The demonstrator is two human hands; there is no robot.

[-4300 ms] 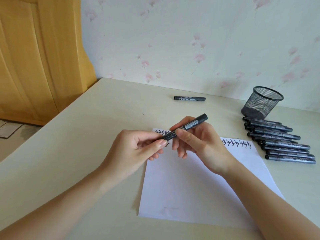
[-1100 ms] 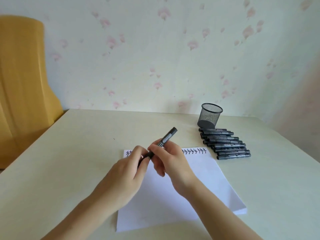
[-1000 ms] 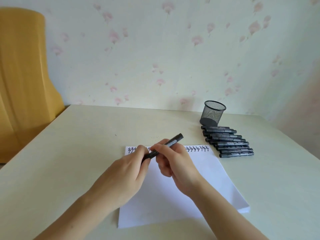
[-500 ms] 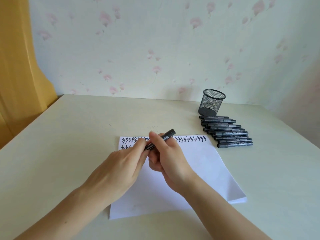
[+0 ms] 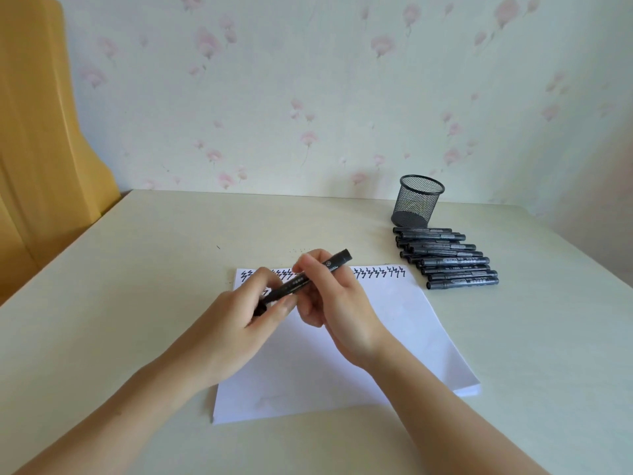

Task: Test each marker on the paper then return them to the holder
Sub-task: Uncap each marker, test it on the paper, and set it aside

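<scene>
From where I sit, the table (image 5: 137,269) fills the view, pale and wide, its far edge running along the flowered wall (image 5: 308,80) and its left edge falling away beside a yellow wooden panel (image 5: 34,132); the left half of the top gives me broad open room; the right side is more crowded. The paper (image 5: 394,337) lies in the middle, its near corners close to the forearms, with a row of black zigzag marks (image 5: 380,271) along its far edge. Both forearms reach in from the bottom and meet above the sheet; the left hand (image 5: 236,323) curls round the lower end of the marker (image 5: 308,279), thumb and fingers pinching it, and that end is hidden in the grip, so I cannot tell whether it is capped; the right hand (image 5: 339,303) pinches the barrel higher up between thumb and forefinger, the other fingers folded beneath. The marker slants up and to the right, its blunt end clear of both hands. To the right, just off the paper's far corner, a row of markers (image 5: 448,258) lies side by side; the mesh holder (image 5: 416,205) stands upright just behind them, near the wall.
</scene>
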